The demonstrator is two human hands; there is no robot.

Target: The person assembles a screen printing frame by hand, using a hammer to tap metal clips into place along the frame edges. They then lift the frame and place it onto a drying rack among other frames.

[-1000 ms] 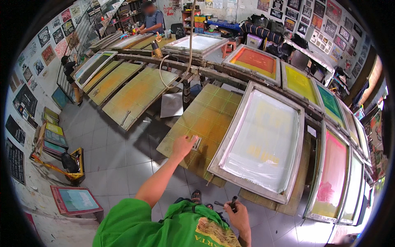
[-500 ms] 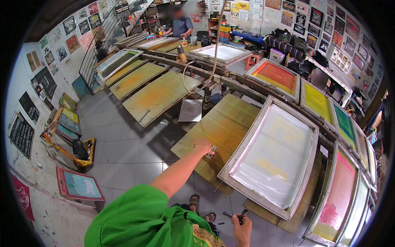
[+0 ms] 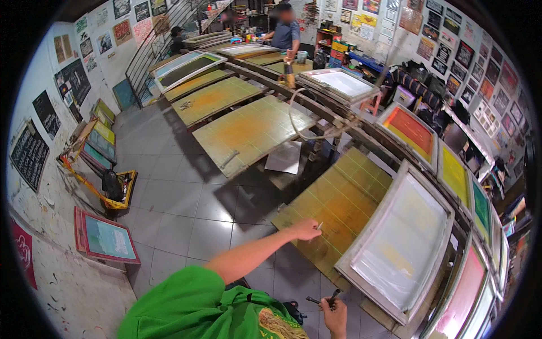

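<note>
Left arm is stretched way out in front, bare forearm running up from the green sleeve, wrist pretty much straight, and the left hand (image 3: 305, 229) sits palm-down with the fingers curled in, pinching something small and pale at the fingertips. Right hand (image 3: 335, 312) is tucked in low and close to the body at the bottom edge, only the hand itself showing, fingers closed in a loose fist around a thin dark tool. The two hands are well apart, left far forward, right held back.
</note>
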